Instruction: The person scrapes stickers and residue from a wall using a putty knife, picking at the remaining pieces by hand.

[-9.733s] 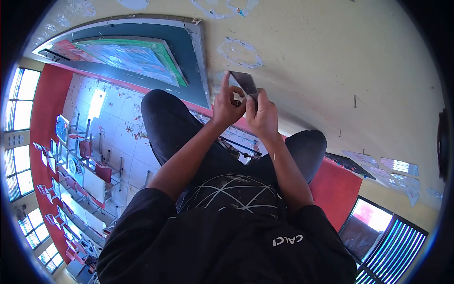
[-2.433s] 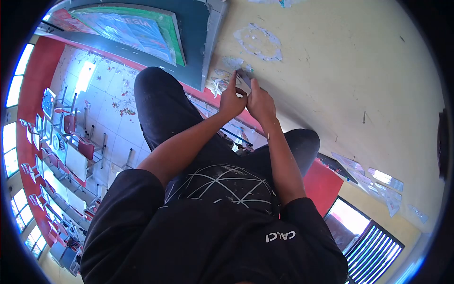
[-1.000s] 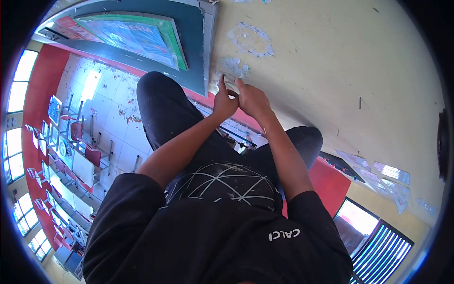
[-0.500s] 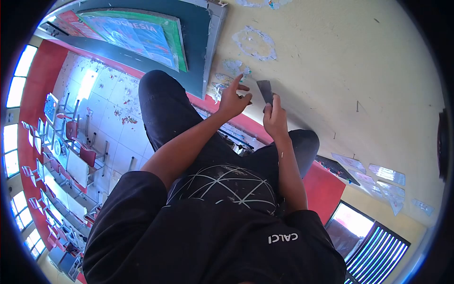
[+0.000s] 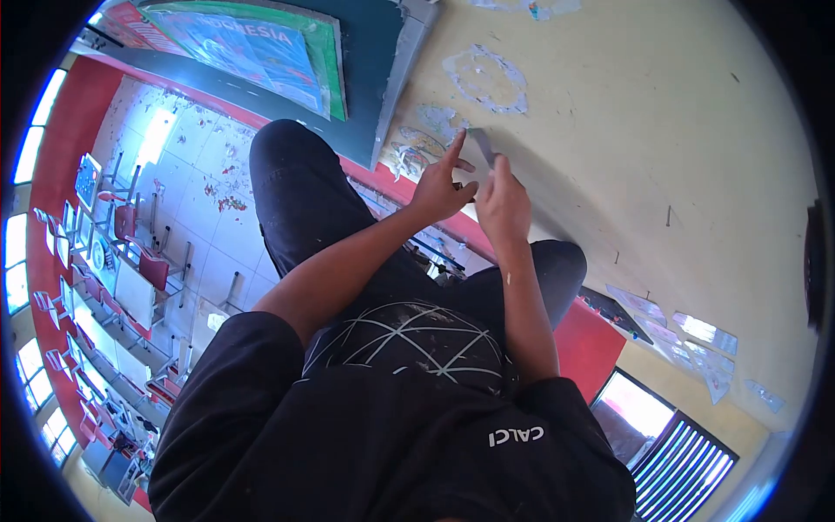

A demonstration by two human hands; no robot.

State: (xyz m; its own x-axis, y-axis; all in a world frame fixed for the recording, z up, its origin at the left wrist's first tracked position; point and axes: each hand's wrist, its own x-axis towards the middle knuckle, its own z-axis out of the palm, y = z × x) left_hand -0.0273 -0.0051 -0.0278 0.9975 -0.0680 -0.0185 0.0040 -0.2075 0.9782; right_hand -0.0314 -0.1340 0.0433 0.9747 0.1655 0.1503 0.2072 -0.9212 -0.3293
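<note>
My right hand (image 5: 504, 204) grips a scraper (image 5: 481, 144) with a flat, dark blade. The blade's tip is up against the cream wall (image 5: 609, 130), at the edge of a torn paper patch (image 5: 437, 118). Beside it, my left hand (image 5: 444, 188) points its index finger at the same patch, the fingertip close to the blade. The thumb stands apart from the other fingers, which are bent, and nothing shows in that hand. An oval ring of paper remnants (image 5: 485, 79) sticks to the wall higher up, and more peeling scraps (image 5: 411, 157) are lower left.
A green board (image 5: 365, 78) with a grey frame is at the upper left, carrying a plastic-covered poster (image 5: 252, 52). Nails (image 5: 669, 215) stick out of the wall at right, near hanging clear sheets (image 5: 706, 333). Chairs and desks (image 5: 137, 294) stand on the littered tile floor (image 5: 204, 170).
The scraper has moved up and left to the paper patch, its blade now turned more edge-on. My left index finger stays by the patch. The view has shifted slightly.
</note>
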